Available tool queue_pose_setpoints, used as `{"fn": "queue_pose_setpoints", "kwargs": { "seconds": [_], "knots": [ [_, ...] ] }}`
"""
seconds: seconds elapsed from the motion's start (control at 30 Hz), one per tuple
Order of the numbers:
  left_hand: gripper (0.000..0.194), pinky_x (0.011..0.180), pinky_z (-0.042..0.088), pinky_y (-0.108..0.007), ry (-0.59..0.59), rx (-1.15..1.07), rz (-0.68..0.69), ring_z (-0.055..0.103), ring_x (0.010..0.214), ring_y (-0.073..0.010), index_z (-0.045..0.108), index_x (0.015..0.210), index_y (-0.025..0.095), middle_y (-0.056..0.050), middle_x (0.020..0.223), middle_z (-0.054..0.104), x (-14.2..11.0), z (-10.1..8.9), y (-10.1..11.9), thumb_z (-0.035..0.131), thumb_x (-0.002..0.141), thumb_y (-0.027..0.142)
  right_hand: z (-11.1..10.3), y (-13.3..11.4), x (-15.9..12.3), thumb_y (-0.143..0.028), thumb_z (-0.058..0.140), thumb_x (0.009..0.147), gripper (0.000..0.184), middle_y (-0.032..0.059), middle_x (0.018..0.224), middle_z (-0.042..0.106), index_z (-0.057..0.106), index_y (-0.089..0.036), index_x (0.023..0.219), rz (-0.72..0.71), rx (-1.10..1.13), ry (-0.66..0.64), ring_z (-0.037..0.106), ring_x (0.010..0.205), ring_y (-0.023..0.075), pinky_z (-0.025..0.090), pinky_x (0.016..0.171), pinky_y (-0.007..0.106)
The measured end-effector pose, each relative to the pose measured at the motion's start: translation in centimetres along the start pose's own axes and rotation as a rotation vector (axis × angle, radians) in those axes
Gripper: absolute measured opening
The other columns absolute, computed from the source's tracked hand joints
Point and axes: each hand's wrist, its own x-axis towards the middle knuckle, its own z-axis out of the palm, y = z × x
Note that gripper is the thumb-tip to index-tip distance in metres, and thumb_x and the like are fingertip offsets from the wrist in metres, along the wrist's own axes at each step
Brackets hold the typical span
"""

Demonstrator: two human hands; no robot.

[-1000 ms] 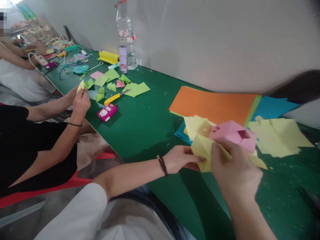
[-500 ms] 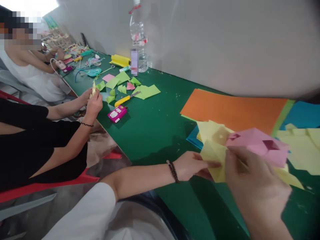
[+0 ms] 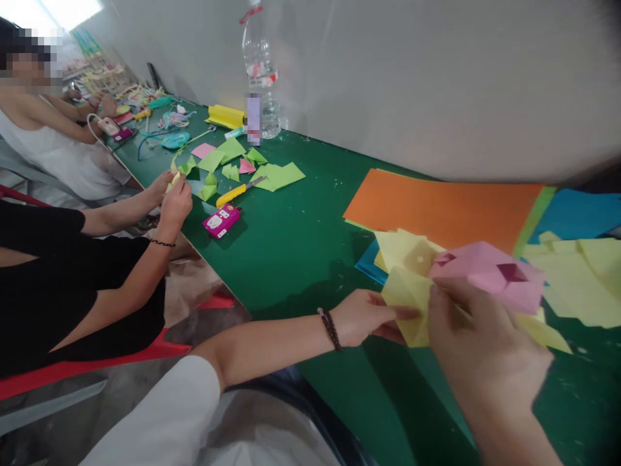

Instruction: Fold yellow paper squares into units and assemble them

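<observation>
My left hand (image 3: 366, 318) grips the left edge of a creased sheet of yellow paper (image 3: 403, 298), its fingers partly beneath the sheet. On the other side, my right hand (image 3: 485, 349) pinches the same yellow paper between thumb and fingers; its fingertips are partly hidden. Just behind my right hand is a folded pink paper piece (image 3: 485, 268) with dark openings in its faces. More yellow paper (image 3: 402, 249) lies behind the held sheet, and other yellow sheets (image 3: 582, 272) spread out to the right.
Orange paper (image 3: 436, 204) and blue paper (image 3: 582, 210) lie along the wall. Left of centre are a purple box-like device (image 3: 222, 221), a yellow utility knife (image 3: 233, 195) with its blade out and green paper pieces (image 3: 279, 176). A water bottle (image 3: 261, 71) stands behind. A co-worker's hands (image 3: 174, 194) hold paper.
The view has shifted slightly, so most things sit a little further left. Both my hands keep the same hold on the yellow paper. The co-worker's held paper has tilted lower.
</observation>
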Motion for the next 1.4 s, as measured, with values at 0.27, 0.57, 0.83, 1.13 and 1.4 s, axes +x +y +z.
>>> {"fn": "queue_pose_setpoints", "kwargs": {
  "seconds": [0.27, 0.57, 0.83, 1.13, 1.4],
  "knots": [
    [0.034, 0.061, 0.053, -0.026, -0.032, 0.038, 0.004, 0.062, 0.060, -0.0115, 0.069, 0.079, 0.005, -0.007, 0.074, 0.067, -0.15, -0.14, 0.08, 0.085, 0.060, 0.028, 0.17, 0.01, -0.35, -0.026, 0.056, 0.085, 0.014, 0.0018, 0.061, 0.068, 0.068, -0.017, 0.086, 0.034, 0.018, 0.023, 0.059, 0.049, 0.0129, 0.030, 0.041, 0.023],
    [0.034, 0.063, 0.053, -0.026, -0.029, 0.060, 0.023, 0.063, 0.061, -0.0119, 0.069, 0.080, 0.007, -0.006, 0.072, 0.068, -0.03, -0.20, 0.02, 0.085, 0.062, 0.031, -0.39, -0.22, -0.32, -0.031, 0.055, 0.086, 0.018, 0.0028, 0.071, 0.071, 0.065, -0.017, 0.093, 0.127, 0.112, -0.035, 0.064, 0.058, 0.0145, 0.036, 0.046, 0.022],
    [0.014, 0.064, 0.058, -0.028, -0.056, -0.001, 0.031, 0.067, 0.060, -0.0143, 0.070, 0.088, 0.005, -0.009, 0.073, 0.071, -0.18, -0.17, 0.25, 0.063, 0.083, 0.017, -0.53, 0.00, -0.17, -0.026, 0.056, 0.085, 0.017, 0.0083, 0.075, 0.070, 0.067, -0.014, 0.092, 0.181, 0.172, -0.061, 0.066, 0.064, 0.0176, 0.043, 0.052, 0.024],
    [0.017, 0.072, 0.061, -0.033, 0.025, -0.002, 0.024, 0.067, 0.055, -0.0137, 0.069, 0.087, 0.003, -0.008, 0.065, 0.070, -0.33, 0.38, 0.49, 0.054, 0.087, 0.010, -0.80, -0.49, -0.26, -0.024, 0.059, 0.085, 0.013, 0.0077, 0.078, 0.071, 0.066, -0.016, 0.091, 0.163, 0.197, -0.091, 0.064, 0.064, 0.0168, 0.044, 0.055, 0.025],
    [0.027, 0.071, 0.060, -0.034, 0.027, 0.081, 0.085, 0.067, 0.059, -0.0148, 0.069, 0.095, 0.007, -0.008, 0.071, 0.071, 0.07, -0.04, -0.03, 0.074, 0.078, 0.027, -0.65, -0.91, -0.76, -0.026, 0.054, 0.087, 0.014, 0.0062, 0.081, 0.069, 0.063, -0.018, 0.094, 0.136, 0.292, -0.172, 0.065, 0.073, 0.0195, 0.046, 0.060, 0.028]
  ]
}}
